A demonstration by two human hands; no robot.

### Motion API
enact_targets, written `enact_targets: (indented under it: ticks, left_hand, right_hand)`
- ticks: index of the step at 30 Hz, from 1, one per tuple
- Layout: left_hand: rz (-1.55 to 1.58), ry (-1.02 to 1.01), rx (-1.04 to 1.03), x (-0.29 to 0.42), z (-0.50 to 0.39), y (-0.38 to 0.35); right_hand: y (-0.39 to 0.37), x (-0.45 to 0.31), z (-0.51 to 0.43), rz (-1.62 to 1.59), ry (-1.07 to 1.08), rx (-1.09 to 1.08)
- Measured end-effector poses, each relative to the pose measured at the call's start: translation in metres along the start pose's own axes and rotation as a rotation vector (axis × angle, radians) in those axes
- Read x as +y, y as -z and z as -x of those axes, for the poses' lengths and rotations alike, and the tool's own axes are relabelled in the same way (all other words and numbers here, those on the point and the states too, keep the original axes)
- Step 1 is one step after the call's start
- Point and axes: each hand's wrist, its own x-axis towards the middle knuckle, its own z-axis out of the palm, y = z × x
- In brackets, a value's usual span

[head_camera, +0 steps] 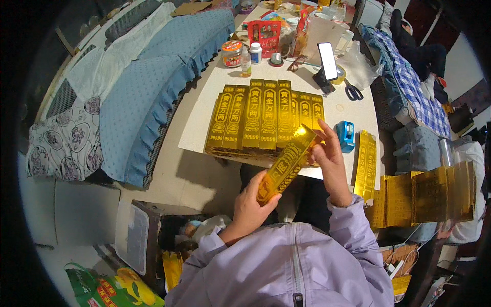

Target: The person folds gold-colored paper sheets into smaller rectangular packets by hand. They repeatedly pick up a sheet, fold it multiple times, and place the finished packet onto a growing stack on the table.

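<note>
A long, shiny gold cardboard box with printed characters slants in front of my chest, over the table's near edge. My left hand grips its lower end, thumb on one side and fingers on the other. At its upper end, the thumb and fingers of my right hand pinch about the end flap, partly hidden by the fingers. Just beyond, rows of similar gold boxes stand packed side by side on the white table. A blue tape dispenser sits right of my right hand.
Flat gold card sleeves lie at the table's right edge, and more gold card stands beside it. Farther back are black-handled scissors, a propped phone, eyeglasses and a jar. A person reclines at right.
</note>
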Motion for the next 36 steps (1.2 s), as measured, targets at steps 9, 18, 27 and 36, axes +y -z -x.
enact_targets:
  ticks: [9,18,27,36]
  left_hand:
    - [-0.246,-0.098,0.055,0.032,-0.027,-0.006]
    - [-0.229,-0.303,-0.033,0.037,-0.042,0.002]
    - [-0.359,-0.549,0.13,0.04,-0.081,0.042]
    - [-0.134,-0.094,0.118,-0.009,-0.086,0.026]
  right_hand:
    - [-0.041,0.008,0.044,0.031,-0.048,-0.076]
    - [0.034,-0.027,0.008,0.803,0.558,0.077]
    - [0.063,-0.052,0.006,1.074,0.617,-0.015]
    - [0.031,0.017,-0.046,1.12,0.28,0.33]
